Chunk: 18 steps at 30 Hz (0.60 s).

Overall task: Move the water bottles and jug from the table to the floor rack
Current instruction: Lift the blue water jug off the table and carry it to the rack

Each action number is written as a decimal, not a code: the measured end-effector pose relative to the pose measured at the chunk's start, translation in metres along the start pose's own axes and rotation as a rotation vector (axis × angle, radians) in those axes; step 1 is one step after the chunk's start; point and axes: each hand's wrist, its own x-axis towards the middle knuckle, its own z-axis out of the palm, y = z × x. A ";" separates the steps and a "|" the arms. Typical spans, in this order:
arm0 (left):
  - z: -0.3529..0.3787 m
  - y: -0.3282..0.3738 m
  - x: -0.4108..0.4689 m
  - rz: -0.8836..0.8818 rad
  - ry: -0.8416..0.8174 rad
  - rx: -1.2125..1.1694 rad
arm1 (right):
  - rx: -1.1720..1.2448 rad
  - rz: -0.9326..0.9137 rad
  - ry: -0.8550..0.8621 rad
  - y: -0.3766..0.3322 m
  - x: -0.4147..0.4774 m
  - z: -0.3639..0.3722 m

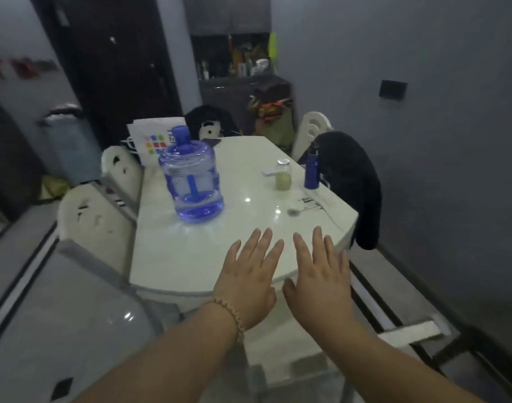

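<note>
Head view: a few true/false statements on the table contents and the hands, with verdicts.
1. The blue jug stands upright on the table. True.
2. The left hand grips the jug. False: it is open over the near table edge and holds nothing.
3. The right hand is open too. True.
4. The dark blue bottle lies on its side. False: it stands upright near the table's right edge.
5. The jar stands beside that bottle. True.

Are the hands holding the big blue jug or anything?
Nothing is held. The left hand and right hand are both open, and the jug stands apart on the table.
</note>
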 end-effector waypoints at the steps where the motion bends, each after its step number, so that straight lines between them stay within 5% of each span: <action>1: 0.003 -0.034 -0.004 -0.031 -0.015 0.012 | 0.012 0.003 0.001 -0.029 0.010 0.009; 18: 0.058 -0.299 0.100 -0.125 -0.057 0.058 | 0.090 -0.159 -0.063 -0.197 0.233 0.142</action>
